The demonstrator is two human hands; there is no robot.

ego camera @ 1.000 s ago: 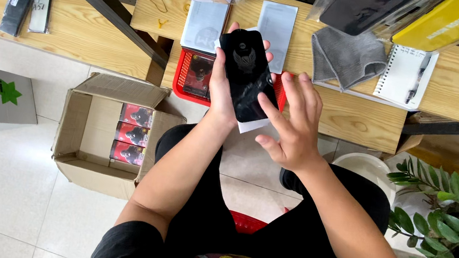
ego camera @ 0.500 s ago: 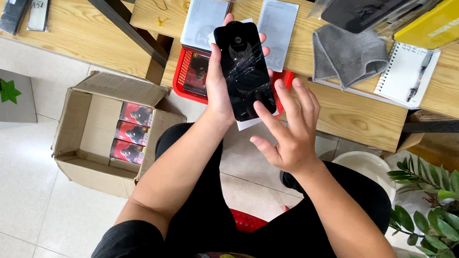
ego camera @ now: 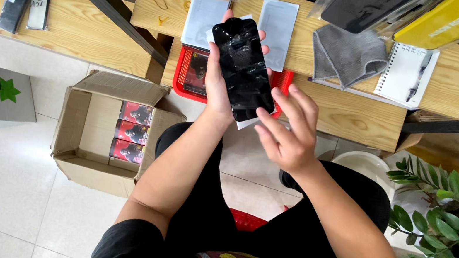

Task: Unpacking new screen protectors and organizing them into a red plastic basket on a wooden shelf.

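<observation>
Above red basket, black phone in left hand, right hand just beside

The left hand is mostly hidden behind the black glass sheet it holds, only fingertips showing past the edges. That sheet also covers much of the red basket and its contents. The yellow box and potted plant are cut off by the frame edges.

At centre frame, a glossy black phone over a red basket. Upper right: grey cloth, white notebook, yellow box. Left: brown cardboard box with red-and-black packs. Lower right, a green plant.
</observation>
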